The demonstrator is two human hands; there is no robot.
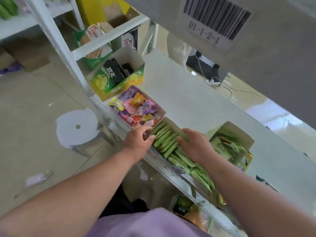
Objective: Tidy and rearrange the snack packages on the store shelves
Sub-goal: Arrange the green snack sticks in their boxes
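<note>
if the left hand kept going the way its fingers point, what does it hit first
Probably the row of green packets: the left hand already has its fingertips at the row's near edge. Depth is hard to judge.

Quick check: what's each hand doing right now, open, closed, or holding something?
Left hand: fingers curled at the near end of the green packets; whether it pinches one cannot be told.
Right hand: open, fingers flat on the green packets.

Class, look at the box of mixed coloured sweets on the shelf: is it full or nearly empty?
Full. The sweets box is open-topped, and wrapped sweets in many colours are heaped up to its rim.
</note>
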